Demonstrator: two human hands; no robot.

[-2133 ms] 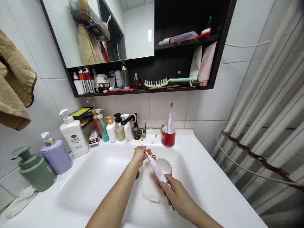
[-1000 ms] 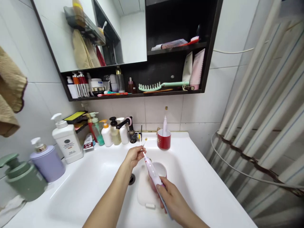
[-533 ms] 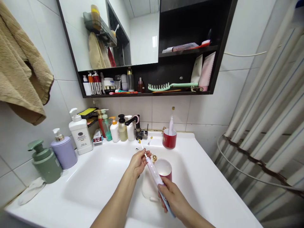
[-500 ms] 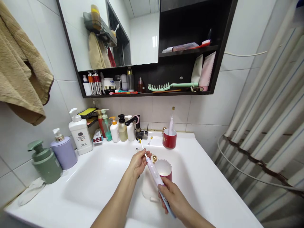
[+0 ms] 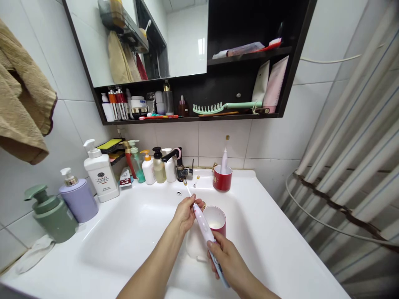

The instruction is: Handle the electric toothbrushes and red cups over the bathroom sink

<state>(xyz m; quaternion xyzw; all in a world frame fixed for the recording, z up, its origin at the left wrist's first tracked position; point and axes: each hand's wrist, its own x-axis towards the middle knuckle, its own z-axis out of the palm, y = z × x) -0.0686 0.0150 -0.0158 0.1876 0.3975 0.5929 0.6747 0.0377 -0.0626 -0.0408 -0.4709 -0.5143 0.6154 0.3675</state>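
Note:
A pale pink electric toothbrush [image 5: 203, 223] lies slantwise over the sink, its blue lower end toward me. My right hand [image 5: 229, 256] is wrapped round the lower handle. At the handle's top, my left hand [image 5: 186, 213] pinches the thin white neck of the brush head [image 5: 187, 187], whose bristles point toward the faucet. Whether head and handle are fully joined is hidden by the fingers. Just beyond my right hand, a red cup [image 5: 215, 216] with a white inside stands on a whitish tray-like piece [image 5: 193, 245] in the sink.
Behind the basin [image 5: 124, 241] stand a black faucet [image 5: 180, 164] and another red cup [image 5: 222, 181] holding a pink handle [image 5: 224, 160]. A small brush head [image 5: 196, 181] rests on the ledge. Several pump bottles [image 5: 101, 176] line the left side; a dark cabinet [image 5: 249, 118] hangs above.
My left fingers have moved slightly right and closer to the handle's top, covering the neck that showed there. My right hand keeps its grip. The camera view has shifted a little.

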